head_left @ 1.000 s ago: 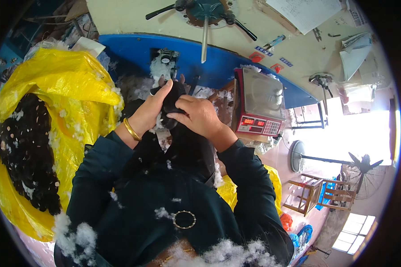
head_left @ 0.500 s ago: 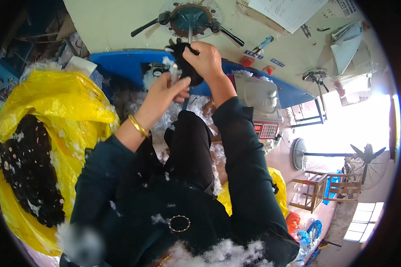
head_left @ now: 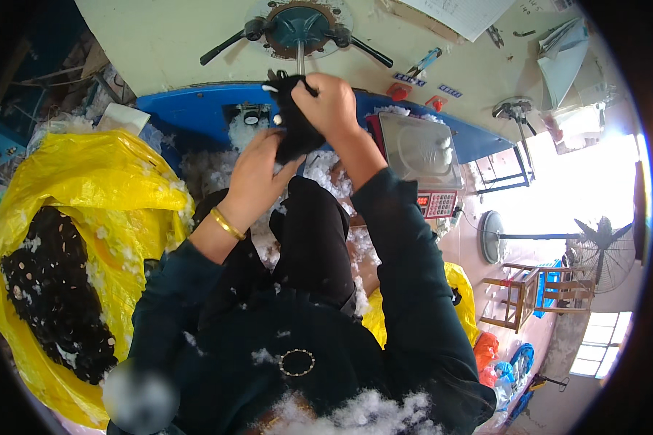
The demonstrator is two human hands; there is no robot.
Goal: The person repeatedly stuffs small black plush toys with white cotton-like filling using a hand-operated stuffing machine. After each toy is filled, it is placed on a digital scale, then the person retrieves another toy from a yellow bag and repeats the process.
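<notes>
A small black plush piece point(head_left: 294, 123) hangs at the end of a thin metal tube point(head_left: 301, 58) that sticks out of the machine's round fitting point(head_left: 301, 27). My right hand point(head_left: 332, 105) is closed around its upper right side, by the tube. My left hand point(head_left: 256, 172) cups its lower left side, the thumb beneath and the fingertips partly hidden against the dark fabric. A small pale spot and a white tip show on the plush's left side. The tube's end is hidden.
A yellow sack point(head_left: 116, 170) at left holds many black plush pieces point(head_left: 58, 290). Loose white stuffing point(head_left: 210, 170) lies around my legs. To the right stand a scale point(head_left: 421, 156), a wooden chair point(head_left: 511, 297) and a fan point(head_left: 598, 250). A blue panel point(head_left: 189, 109) edges the machine.
My left hand has moved from pinching a white tuft beside the plush to cupping the plush. The tuft no longer shows in its fingers. My right hand keeps its grip.
</notes>
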